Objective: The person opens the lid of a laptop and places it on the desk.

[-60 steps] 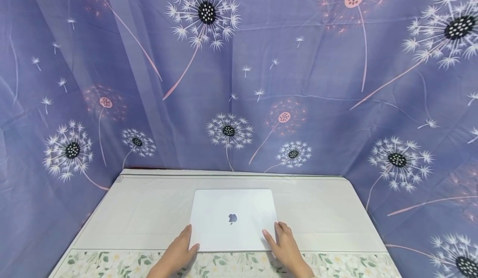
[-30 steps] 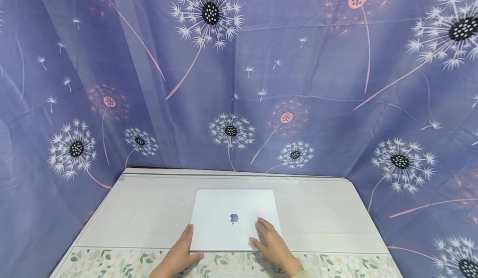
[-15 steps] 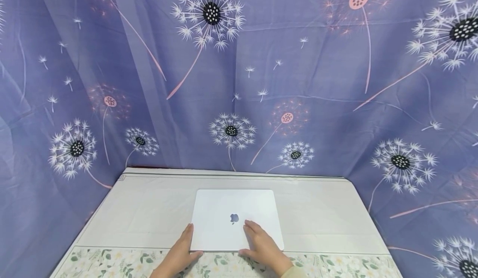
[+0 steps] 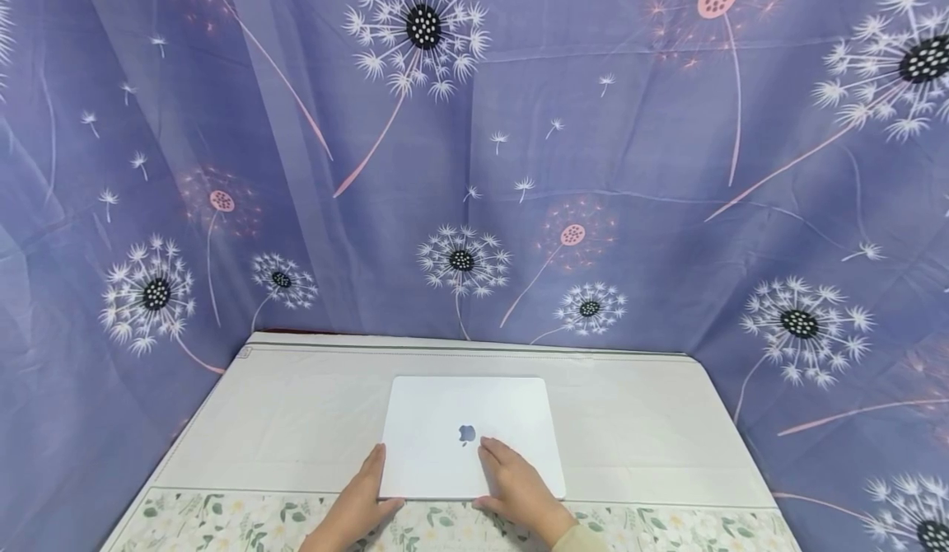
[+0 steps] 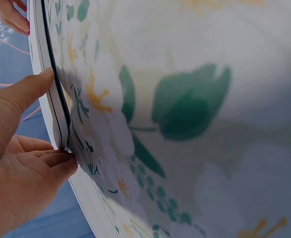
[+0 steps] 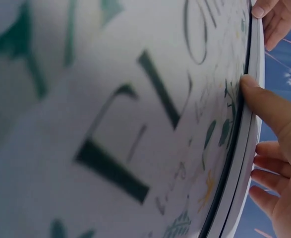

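A closed silver laptop (image 4: 430, 453) with a dark apple logo lies flat, its front edge along the floral strip. My left hand (image 4: 354, 504) holds the laptop's front left corner, fingers along the left side and thumb on the front edge. In the left wrist view, that thumb (image 5: 33, 88) presses the front edge while the fingers (image 5: 53, 161) bend at the corner. My right hand (image 4: 522, 490) rests on the right half of the lid, fingertips just right of the logo. Its thumb (image 6: 259, 96) touches the middle of the front edge in the right wrist view.
The laptop lies on a pale table cover (image 4: 630, 428) with a green line near the far edge. Along the near side runs a floral strip (image 4: 245, 523) with leaves and lettering. A purple dandelion-print curtain (image 4: 371, 272) encloses the back and both sides.
My right hand has moved left from the laptop's right edge onto the lid, its thumb now at the front edge. My left hand stays at the left corner, its thumb shifted slightly along the front.
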A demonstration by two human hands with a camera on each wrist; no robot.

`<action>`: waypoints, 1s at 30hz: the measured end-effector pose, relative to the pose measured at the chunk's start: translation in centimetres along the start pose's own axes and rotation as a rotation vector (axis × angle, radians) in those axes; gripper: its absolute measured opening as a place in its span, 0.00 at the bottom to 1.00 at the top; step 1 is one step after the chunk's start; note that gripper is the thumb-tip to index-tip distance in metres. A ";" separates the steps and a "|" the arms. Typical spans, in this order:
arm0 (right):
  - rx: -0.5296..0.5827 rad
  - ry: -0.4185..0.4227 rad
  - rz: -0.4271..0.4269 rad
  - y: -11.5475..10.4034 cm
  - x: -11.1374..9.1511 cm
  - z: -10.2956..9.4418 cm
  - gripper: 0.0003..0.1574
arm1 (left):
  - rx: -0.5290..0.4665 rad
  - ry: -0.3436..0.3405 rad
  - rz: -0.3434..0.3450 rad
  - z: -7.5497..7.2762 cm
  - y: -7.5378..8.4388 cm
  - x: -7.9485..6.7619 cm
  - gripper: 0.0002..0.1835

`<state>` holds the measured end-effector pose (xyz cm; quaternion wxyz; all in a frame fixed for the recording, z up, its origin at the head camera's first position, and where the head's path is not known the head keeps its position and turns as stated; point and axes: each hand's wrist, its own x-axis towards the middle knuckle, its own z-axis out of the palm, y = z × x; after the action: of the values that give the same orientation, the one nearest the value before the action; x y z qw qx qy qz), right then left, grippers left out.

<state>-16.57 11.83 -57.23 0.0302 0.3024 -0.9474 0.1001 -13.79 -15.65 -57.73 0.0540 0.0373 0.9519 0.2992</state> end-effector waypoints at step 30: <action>-0.083 0.217 -0.174 -0.5 -0.8 -0.1 0.32 | 0.004 0.050 -0.007 0.2 -0.4 0.0 0.56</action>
<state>-15.67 11.93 -57.16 0.1535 0.3691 -0.9122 0.0898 -13.79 -15.89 -58.13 0.0310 0.0265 0.9538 0.2978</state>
